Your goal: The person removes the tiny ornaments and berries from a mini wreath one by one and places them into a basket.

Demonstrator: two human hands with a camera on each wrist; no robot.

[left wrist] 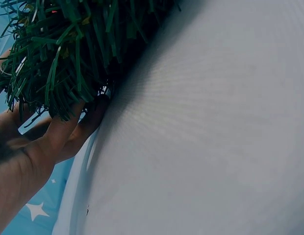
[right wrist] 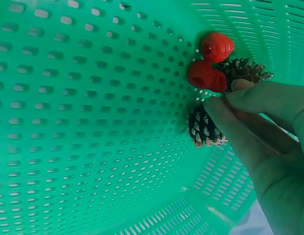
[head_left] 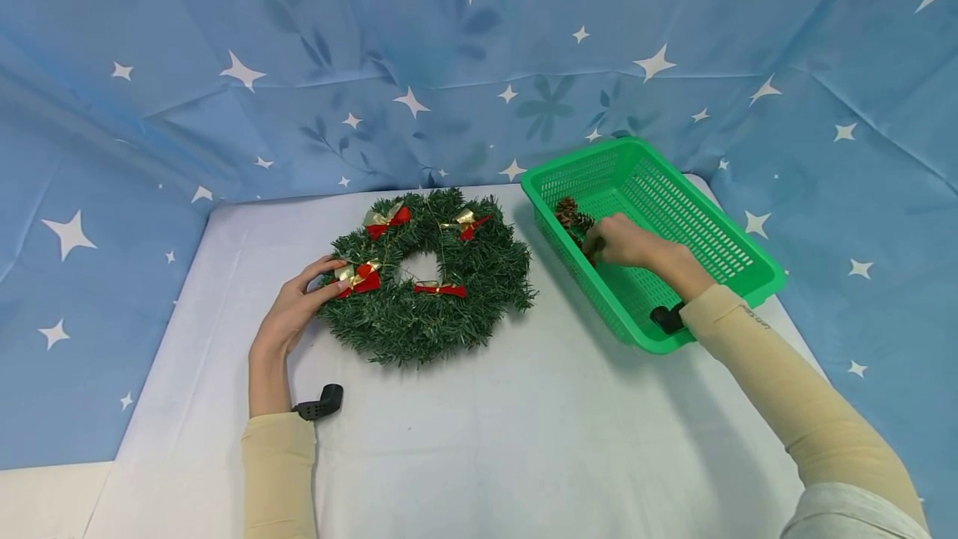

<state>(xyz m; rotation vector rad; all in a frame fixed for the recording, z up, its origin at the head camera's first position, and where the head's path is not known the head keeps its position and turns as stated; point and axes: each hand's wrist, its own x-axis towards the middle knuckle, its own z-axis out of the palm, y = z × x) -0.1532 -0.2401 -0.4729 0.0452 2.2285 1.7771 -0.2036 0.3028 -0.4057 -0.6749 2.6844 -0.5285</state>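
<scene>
A round green wreath [head_left: 419, 331] with red bows and gold ribbons lies on the white table. My left hand [head_left: 295, 306] grips its left edge, thumb and forefinger beside a red bow [head_left: 362, 280]. The left wrist view shows other fingers [left wrist: 68, 129] against the wreath's underside. Inside a green basket [head_left: 692, 219], my right hand [head_left: 624, 241] has its thumb and forefinger close together by red berries [right wrist: 201, 76] and pine cones [right wrist: 205, 126]. The fingertips partly cover these pieces, so whether they pinch one is unclear.
The basket stands at the table's right rear, its perforated walls rising around my right hand. A blue cloth [head_left: 419, 48] with white stars hangs behind and at both sides. White tablecloth [head_left: 479, 439] lies in front of the wreath.
</scene>
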